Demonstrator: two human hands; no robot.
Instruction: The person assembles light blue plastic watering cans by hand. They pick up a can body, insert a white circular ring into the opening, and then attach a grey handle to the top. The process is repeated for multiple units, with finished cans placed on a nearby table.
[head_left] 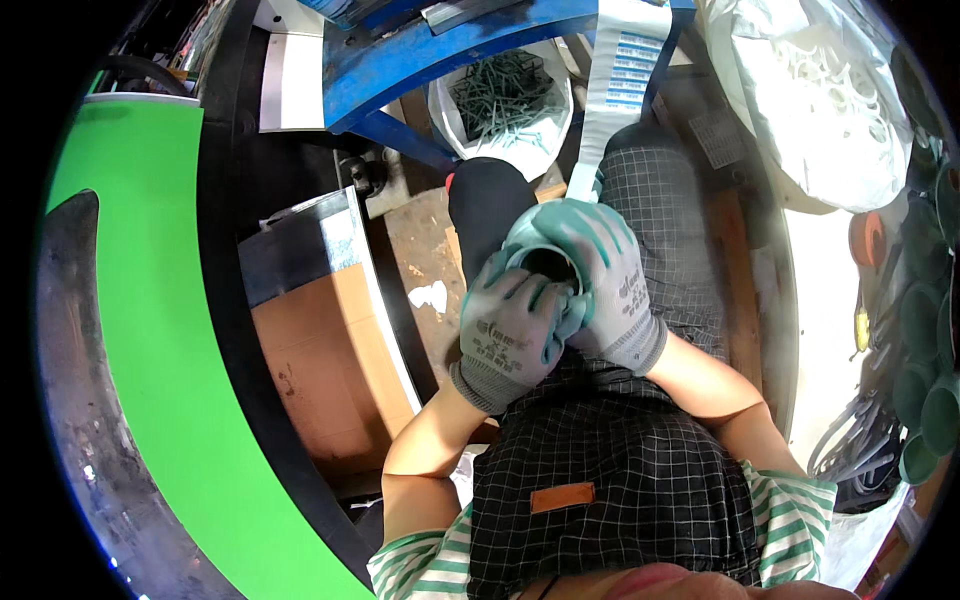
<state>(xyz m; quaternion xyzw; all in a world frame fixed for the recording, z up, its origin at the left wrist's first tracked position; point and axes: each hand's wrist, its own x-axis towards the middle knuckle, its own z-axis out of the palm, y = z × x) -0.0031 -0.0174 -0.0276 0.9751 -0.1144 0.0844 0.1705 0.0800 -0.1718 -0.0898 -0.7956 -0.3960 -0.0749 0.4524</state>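
Note:
Both my hands wear grey gloves with green palms and meet above my lap, around a round green hollow piece (548,248) like a cup or short tube. Its dark opening faces up toward me. My left hand (510,325) closes on the near left side of the piece, fingers curled at its rim. My right hand (615,275) wraps its far and right side. Much of the piece is hidden by the gloves. Just beyond the gloves, a strip of blue-and-white labels (622,75) hangs down from the blue table (375,75) toward my right knee.
Under the table sits a white bag (548,145) of thin dark green pieces (500,95). To the right are a bag of white rings (820,95), an orange tape roll (867,239), stacked green cups (920,320) and grey tubes (855,440). Cardboard (330,370) and a green surface (150,300) lie left.

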